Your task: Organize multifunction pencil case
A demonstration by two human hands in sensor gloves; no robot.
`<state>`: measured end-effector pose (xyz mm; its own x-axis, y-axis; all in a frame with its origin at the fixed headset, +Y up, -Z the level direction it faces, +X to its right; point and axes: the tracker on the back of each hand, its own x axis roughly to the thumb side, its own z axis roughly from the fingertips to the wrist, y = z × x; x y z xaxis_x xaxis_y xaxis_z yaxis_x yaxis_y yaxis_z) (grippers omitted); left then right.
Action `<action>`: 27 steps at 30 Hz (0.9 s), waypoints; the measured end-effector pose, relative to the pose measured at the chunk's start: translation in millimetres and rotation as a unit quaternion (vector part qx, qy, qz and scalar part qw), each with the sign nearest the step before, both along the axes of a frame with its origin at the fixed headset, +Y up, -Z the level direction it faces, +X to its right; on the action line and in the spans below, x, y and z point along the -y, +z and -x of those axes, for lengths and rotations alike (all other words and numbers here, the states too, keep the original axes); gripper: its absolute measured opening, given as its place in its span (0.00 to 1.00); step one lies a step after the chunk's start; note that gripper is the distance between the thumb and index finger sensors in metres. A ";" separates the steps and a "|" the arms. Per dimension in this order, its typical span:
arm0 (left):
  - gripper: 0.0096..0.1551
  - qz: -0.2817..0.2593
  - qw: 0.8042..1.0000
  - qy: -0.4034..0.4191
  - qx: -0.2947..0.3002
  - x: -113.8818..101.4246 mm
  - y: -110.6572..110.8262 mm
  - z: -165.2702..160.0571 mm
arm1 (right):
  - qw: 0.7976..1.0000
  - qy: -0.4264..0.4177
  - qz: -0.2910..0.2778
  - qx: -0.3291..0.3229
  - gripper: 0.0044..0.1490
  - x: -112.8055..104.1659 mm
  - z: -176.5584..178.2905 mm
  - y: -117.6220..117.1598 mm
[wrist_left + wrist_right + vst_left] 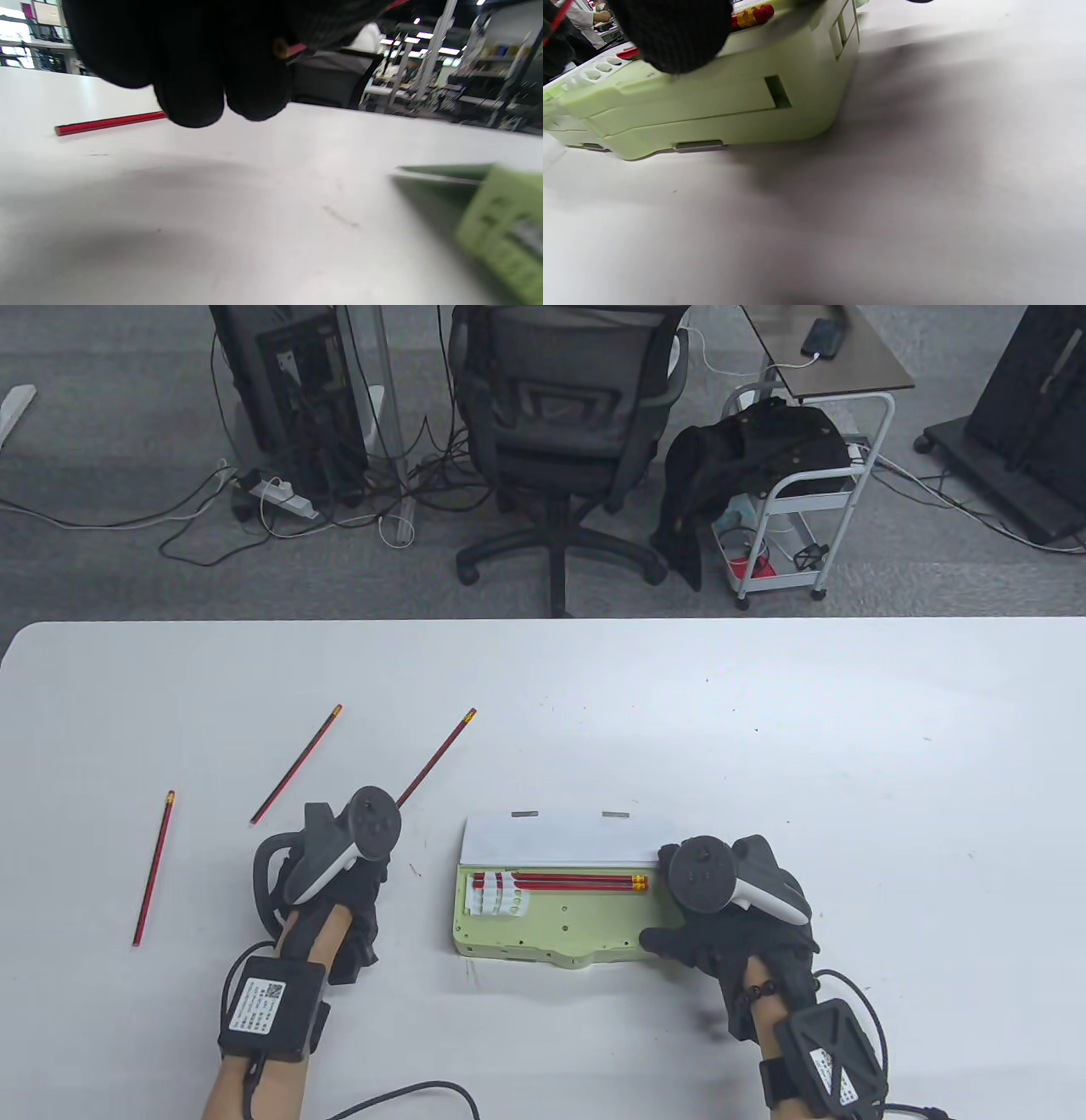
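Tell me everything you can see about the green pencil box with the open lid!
The pale green plastic pencil case lies flat on the white table, open, its white lid folded back on the far side. Inside, two red pencils with gold bands lie side by side along the back, their left ends threaded through a white holder with round holes. The rest of the tray shows small holes. Its front wall has slots and a latch. The right hand in a black glove rests on its right end.
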<state>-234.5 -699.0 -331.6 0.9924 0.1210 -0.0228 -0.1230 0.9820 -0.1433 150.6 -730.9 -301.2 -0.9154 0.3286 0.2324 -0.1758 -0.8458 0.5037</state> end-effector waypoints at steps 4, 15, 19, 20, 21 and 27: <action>0.22 -0.042 0.996 0.069 0.035 -11.0 24.6 -4.7 | 1.000 0.001 -0.001 0.000 0.66 0.0 0.1 0.1; 0.22 -0.111 0.974 0.151 0.130 4.0 58.0 -30.4 | 1.000 -0.002 -0.007 0.001 0.65 0.4 -0.1 0.2; 0.22 -0.103 0.971 0.155 0.148 9.5 58.6 -28.3 | 1.000 -0.009 -0.014 0.006 0.65 0.0 -1.1 0.3; 0.22 -0.099 0.970 0.162 0.152 11.2 58.8 -27.5 | 1.000 -0.011 -0.018 0.007 0.65 -0.5 -1.5 0.4; 0.22 -0.101 0.969 0.163 0.154 11.5 59.1 -27.2 | 1.000 -0.013 -0.020 0.008 0.65 -0.8 -2.4 0.3; 0.22 -0.102 0.968 0.164 0.162 11.6 60.0 -27.8 | 0.997 -0.045 -0.063 0.027 0.63 -9.8 -10.0 1.6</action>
<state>-206.6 -710.7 -271.6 0.8507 0.4002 0.3409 -0.4141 0.9096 -0.0345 160.5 -721.1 -299.5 -0.8962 0.3808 0.2275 -0.2777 -0.8816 0.3816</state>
